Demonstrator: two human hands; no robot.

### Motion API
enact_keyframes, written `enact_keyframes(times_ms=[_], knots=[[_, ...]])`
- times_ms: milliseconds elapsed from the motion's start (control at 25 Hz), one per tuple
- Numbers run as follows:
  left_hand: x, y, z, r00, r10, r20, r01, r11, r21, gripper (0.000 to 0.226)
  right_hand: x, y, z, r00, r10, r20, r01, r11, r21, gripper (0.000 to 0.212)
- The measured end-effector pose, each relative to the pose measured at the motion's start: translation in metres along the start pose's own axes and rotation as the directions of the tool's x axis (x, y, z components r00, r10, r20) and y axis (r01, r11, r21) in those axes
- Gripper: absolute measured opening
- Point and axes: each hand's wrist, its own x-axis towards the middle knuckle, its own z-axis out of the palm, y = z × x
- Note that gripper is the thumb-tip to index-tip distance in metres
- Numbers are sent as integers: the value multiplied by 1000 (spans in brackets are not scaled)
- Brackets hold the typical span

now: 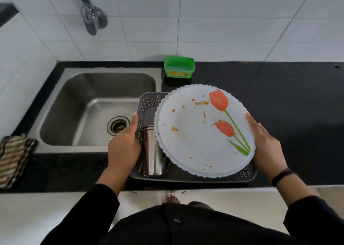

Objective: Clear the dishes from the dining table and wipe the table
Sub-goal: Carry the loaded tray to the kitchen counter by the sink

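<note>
1. My left hand (124, 144) grips the left rim of the grey perforated tray (147, 105), with the thumb lying along the top edge and the fingers curled round the side.
2. My right hand (264, 147) holds the tray's right end. Its thumb rests against the rim of the plate (195, 133) and its fingers run down out of sight.
3. The plate is white with a scalloped edge and a red tulip print, and it is smeared with orange food bits. It lies tilted across most of the tray, and a second white rim shows just under it.
4. A steel tumbler (152, 151) sits in the tray's left end, partly under the plate's rim.
5. The tray is over the black counter (288, 99), just right of the steel sink (93, 88); I cannot tell whether it rests there.
6. A tap (91, 15) hangs above the sink, a green tub (178, 66) stands behind the tray, and a striped cloth (13, 159) lies at the counter's far left.
</note>
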Motion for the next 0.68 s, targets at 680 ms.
enact_keyframes(times_ms=[680], knots=[[85, 33, 53, 995, -64, 72, 64, 998, 6, 71, 106, 39, -2, 967, 105, 233, -81, 990, -114, 83]])
